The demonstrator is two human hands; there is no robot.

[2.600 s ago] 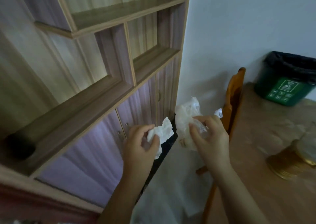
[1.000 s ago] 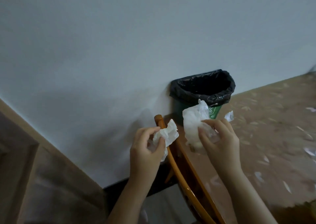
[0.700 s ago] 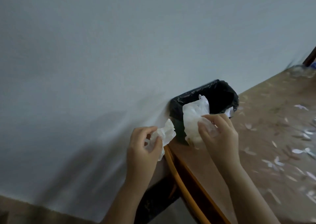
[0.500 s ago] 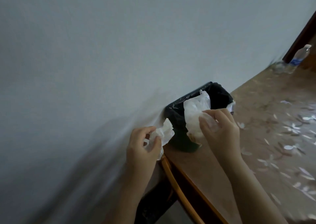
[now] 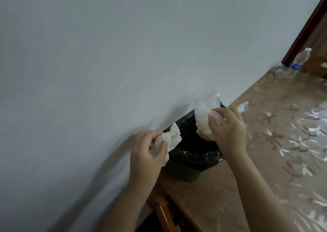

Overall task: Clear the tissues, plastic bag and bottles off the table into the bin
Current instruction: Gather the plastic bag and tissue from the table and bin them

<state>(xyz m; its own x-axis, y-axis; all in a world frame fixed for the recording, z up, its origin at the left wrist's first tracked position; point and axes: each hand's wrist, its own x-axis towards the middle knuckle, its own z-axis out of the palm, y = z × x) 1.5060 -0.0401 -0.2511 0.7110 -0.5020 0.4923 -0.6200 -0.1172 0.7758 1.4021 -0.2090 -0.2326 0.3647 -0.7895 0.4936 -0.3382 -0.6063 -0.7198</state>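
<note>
A green bin (image 5: 184,172) lined with a black bag stands on the table against the wall. My left hand (image 5: 146,157) grips a crumpled white tissue (image 5: 172,138) at the bin's left rim. My right hand (image 5: 228,130) holds a crumpled clear plastic bag (image 5: 203,114), with tissue bunched in it, over the bin's opening. A clear plastic bottle (image 5: 300,61) with a blue label stands at the table's far end, with a second clear bottle (image 5: 280,70) beside it.
The table (image 5: 283,143) carries a brown floral cover. A wooden chair back (image 5: 164,212) sits at the table's near left edge. A plain wall fills the left, and a dark door frame (image 5: 306,26) rises at the far right.
The view swung right from the shelving to the bin. Both hands moved forward with their loads; the bag now hangs over the bin's opening, the tissue at its rim.
</note>
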